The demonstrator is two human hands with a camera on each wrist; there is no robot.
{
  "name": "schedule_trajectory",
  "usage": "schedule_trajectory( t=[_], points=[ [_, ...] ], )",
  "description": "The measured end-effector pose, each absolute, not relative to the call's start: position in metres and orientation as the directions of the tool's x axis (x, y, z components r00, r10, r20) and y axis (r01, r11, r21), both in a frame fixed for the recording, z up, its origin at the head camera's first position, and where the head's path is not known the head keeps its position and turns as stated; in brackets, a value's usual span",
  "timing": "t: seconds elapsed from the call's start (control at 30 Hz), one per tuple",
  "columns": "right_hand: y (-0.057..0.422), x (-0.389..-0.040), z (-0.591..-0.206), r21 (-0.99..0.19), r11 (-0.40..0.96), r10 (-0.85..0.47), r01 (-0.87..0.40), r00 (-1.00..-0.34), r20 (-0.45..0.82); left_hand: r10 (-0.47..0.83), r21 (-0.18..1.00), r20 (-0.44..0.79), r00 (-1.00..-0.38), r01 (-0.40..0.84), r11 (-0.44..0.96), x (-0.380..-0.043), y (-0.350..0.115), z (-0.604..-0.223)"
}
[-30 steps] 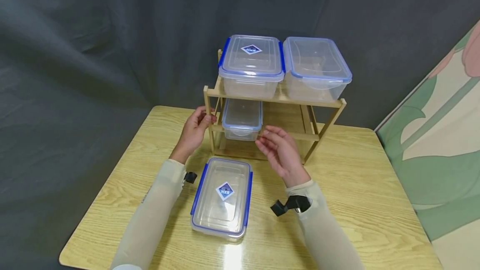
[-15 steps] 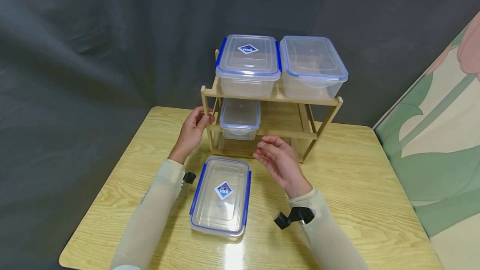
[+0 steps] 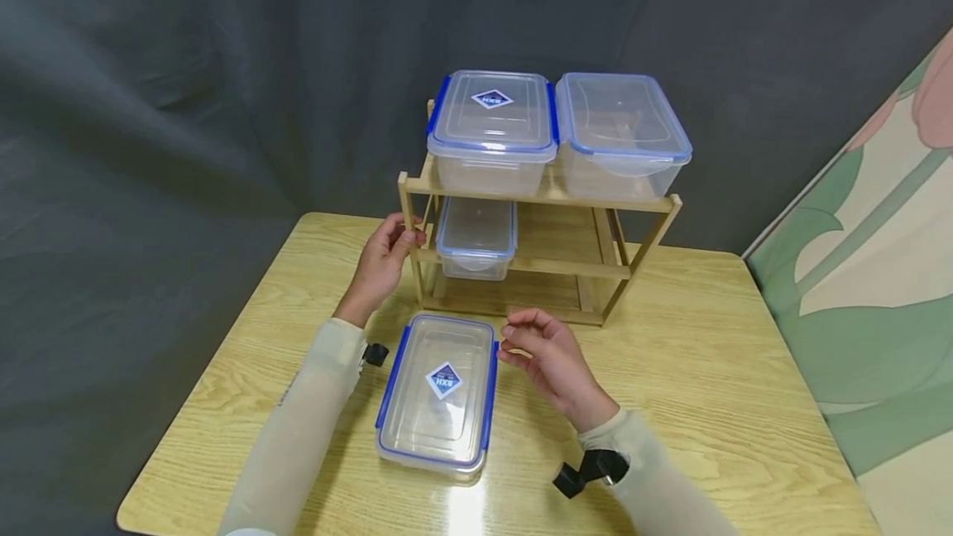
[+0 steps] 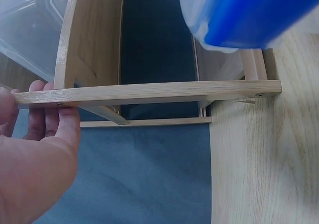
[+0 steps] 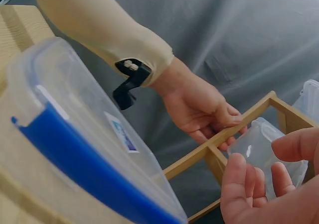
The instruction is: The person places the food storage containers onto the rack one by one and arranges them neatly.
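Note:
My left hand [image 3: 375,271] grips the left front post of a wooden shelf rack [image 3: 573,267]. In the left wrist view the thumb and fingers [image 4: 68,122] lie on opposite sides of that post. My right hand [image 3: 553,366], fingers loosely bent and holding nothing, hovers beside a flat clear food container [image 3: 439,416] with blue side clips and a diamond label. This container lies on the table in front of the rack. On the middle shelf, at the left, sits a small clear container [image 3: 478,226] with a light-blue rim, its front jutting slightly past the shelf edge.
Atop the rack stand two larger containers side by side: a blue-clipped one [image 3: 495,126] at left and a light-blue-rimmed one [image 3: 625,118] at right. A dark curtain [image 3: 223,64] hangs behind the wooden table [image 3: 707,404]. A flower-patterned cloth [image 3: 886,271] hangs at right.
My right hand has drawn back from the small container on the middle shelf, down toward the container on the table. The left hand stays on the post.

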State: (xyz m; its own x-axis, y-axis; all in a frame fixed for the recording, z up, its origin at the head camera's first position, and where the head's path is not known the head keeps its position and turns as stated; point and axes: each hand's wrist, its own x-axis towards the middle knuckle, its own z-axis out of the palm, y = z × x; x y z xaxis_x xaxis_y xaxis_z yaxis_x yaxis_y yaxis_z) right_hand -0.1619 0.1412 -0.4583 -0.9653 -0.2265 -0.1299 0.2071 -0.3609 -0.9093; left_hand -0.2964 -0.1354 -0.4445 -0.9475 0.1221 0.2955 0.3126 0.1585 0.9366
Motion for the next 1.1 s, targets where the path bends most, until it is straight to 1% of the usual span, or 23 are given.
schedule_trajectory(
  t=[0.23, 0.67, 1.1],
  points=[
    [0.139, -0.154, -0.469, -0.924, -0.316, -0.243, 0.215, -0.96, -0.14, 0.121, 0.94, 0.286, -0.95, 0.303, 0.158, -0.297, -0.136, -0.446],
    [0.137, -0.14, -0.487, -0.928, -0.276, -0.283, 0.25, -0.944, -0.17, 0.116, 0.945, 0.285, -0.952, 0.299, 0.134, -0.299, -0.136, -0.446],
    [0.135, -0.118, -0.507, -0.932, -0.21, -0.324, 0.296, -0.92, -0.219, 0.126, 0.943, 0.29, -0.949, 0.306, 0.132, -0.297, -0.136, -0.446]
  ],
)
